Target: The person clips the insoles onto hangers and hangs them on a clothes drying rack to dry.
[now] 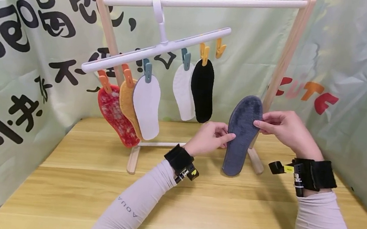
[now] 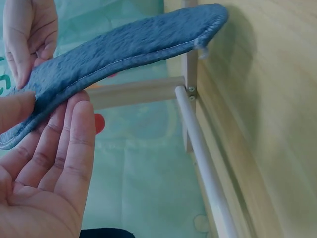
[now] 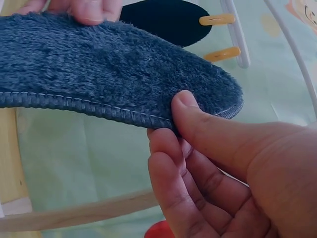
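A fuzzy dark blue-grey insole point(image 1: 242, 135) is held upright above the table, its stitched edge showing in the right wrist view. My right hand point(image 1: 280, 130) pinches its right edge near the wide upper end, thumb on the plush face. On the opposite edge, around mid-length, my left hand point(image 1: 209, 136) pinches it with the thumb in front and fingers behind. Left of it hang a black insole point(image 1: 202, 90) under a yellow clip point(image 1: 204, 55) and a white insole point(image 1: 184, 92) under a blue clip point(image 1: 186, 59). Another yellow clip point(image 1: 220, 48) hangs at the hanger's right end, holding nothing.
A white clip hanger point(image 1: 125, 58) hangs tilted from the rack's top bar point(image 1: 232, 4). On its left half are a red insole point(image 1: 116, 111), an orange-yellow insole point(image 1: 127, 99) and a white insole point(image 1: 146, 107). The rack's wooden foot point(image 1: 255, 161) stands behind the blue-grey insole.
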Available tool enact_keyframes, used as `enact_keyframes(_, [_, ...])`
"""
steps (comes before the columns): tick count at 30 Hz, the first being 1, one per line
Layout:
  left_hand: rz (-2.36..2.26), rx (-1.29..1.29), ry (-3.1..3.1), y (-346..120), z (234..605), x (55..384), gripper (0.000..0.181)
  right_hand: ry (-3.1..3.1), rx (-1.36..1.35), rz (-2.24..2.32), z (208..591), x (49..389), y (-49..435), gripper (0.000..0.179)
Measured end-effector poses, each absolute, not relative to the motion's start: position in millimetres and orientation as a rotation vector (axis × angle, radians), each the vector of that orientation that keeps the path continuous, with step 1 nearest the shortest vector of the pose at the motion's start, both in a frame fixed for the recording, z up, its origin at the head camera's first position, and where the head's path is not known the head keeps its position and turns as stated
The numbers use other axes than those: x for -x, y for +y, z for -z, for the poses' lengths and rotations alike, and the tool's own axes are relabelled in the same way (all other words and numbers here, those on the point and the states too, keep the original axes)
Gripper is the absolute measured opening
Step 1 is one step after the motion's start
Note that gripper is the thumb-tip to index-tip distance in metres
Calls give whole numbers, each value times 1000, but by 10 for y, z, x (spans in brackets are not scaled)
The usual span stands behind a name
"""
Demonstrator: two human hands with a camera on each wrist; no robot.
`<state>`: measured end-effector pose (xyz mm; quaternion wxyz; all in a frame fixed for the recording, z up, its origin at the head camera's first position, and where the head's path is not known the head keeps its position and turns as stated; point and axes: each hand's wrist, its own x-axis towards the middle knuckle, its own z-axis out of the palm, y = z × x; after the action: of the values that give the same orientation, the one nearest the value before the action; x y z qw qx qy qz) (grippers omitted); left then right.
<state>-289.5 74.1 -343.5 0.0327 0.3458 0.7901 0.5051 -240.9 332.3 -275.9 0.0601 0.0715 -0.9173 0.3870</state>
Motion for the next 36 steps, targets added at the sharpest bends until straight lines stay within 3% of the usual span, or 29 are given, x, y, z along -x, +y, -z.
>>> enact_keyframes(12, [-1611,-1031,2411,684,3382,2935,10,-2765,-204,-1243,2844,2508,3258,41])
enact_keyframes(36, [-1728,-1000,2416,498,3284,3052,17,-2793,-317,-1138,2669,2756,3046,47])
